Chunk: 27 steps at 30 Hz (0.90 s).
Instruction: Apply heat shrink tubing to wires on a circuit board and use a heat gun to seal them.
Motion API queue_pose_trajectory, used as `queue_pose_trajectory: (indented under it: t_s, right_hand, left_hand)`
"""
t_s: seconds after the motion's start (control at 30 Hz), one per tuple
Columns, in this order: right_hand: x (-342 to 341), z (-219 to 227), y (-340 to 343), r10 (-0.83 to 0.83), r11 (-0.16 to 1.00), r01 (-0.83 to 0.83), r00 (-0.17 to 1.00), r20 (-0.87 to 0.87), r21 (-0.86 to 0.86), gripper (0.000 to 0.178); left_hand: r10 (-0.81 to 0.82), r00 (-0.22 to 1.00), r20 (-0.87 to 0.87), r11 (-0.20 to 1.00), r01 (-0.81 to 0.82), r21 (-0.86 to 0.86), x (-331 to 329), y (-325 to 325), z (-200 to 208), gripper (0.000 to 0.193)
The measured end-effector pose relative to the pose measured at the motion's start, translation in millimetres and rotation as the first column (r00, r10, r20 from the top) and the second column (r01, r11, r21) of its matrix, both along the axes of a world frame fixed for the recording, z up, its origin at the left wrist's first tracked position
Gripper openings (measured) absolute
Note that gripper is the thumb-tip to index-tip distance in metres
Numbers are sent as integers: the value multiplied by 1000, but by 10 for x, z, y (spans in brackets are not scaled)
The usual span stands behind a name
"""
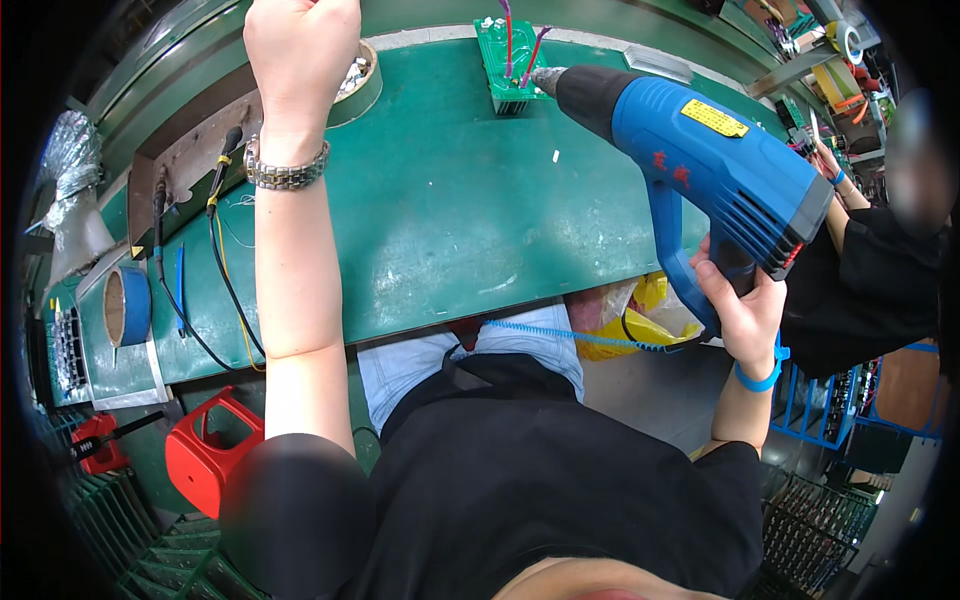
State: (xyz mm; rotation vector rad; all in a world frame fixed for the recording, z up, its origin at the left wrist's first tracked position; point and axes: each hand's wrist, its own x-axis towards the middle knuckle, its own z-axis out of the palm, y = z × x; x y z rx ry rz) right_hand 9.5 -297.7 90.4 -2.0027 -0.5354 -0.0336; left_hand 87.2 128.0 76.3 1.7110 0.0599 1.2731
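Observation:
My right hand (pixel 745 310) is wrapped round the handle of a blue and black heat gun (pixel 705 150). The gun's metal nozzle points left at a green circuit board (pixel 507 65) at the far edge of the bench, close to two red and purple wires (pixel 509 40) standing up from it. From this view I cannot tell whether the nozzle touches the board. My left hand (pixel 303 60) is raised at the top edge, fingers curled in. Its fingertips are hidden, so anything in them cannot be made out. Beside it is a round tub (pixel 358 85) with small white parts.
The green bench top (pixel 450 220) bears a small white piece (pixel 556 156). At left lie soldering irons with cables (pixel 222 170), a metal tray (pixel 185 150) and a blue tape roll (pixel 127 306). A red stool (pixel 212 450) stands below. Another person (pixel 860 270) works at right.

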Motion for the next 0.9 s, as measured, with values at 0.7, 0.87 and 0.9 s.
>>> queue_pose_trajectory:
  t_s: [0.7,0.87,0.9]
  right_hand:
    - [-13,18,-127,57,982,-32,989,134,-186,48]
    - [-12,-40,-42,56,991,-38,988,141,-127,49]
    - [-35,-6,-31,50,990,-34,992,118,-135,50]
  left_hand:
    - [63,996,57,997,-66,43,-388,-247,273,24]
    - [100,995,22,993,-101,59,-434,-136,206,25]
    - [94,996,2,995,-94,12,-489,-142,232,25]
